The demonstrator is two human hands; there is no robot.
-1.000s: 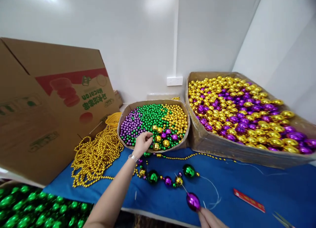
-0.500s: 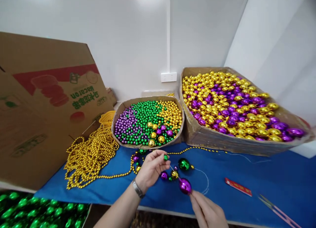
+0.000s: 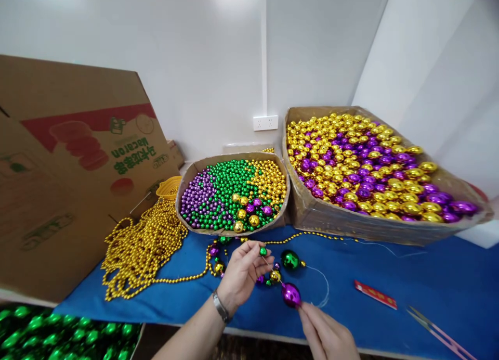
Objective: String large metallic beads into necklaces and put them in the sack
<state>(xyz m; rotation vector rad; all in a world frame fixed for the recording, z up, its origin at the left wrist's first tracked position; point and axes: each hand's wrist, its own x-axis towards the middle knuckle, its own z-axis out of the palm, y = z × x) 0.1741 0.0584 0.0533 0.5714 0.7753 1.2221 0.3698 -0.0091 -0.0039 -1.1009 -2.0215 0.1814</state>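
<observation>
My left hand (image 3: 242,274) pinches a small green bead (image 3: 263,251) at the tip of a thin needle, over the blue cloth (image 3: 390,271). My right hand (image 3: 325,334) is closed on the needle's lower end, just behind a large purple bead (image 3: 291,294) strung on it. A partly strung strand with a big green bead (image 3: 290,259), gold and purple beads lies under my hands, trailing white thread (image 3: 323,284). Just beyond sits a small cardboard tray (image 3: 233,232) of small purple, green and gold beads.
A big cardboard box (image 3: 351,225) of large gold and purple beads stands at right. Gold bead strings (image 3: 144,245) pile at left beside a leaning carton (image 3: 78,162). Green beads (image 3: 58,331) fill a bin below left. A red strip (image 3: 375,294) and scissors (image 3: 440,333) lie at right.
My left hand left the small bead tray with a green bead and came back to the needle tip. The right hand with the purple bead rose slightly into view.
</observation>
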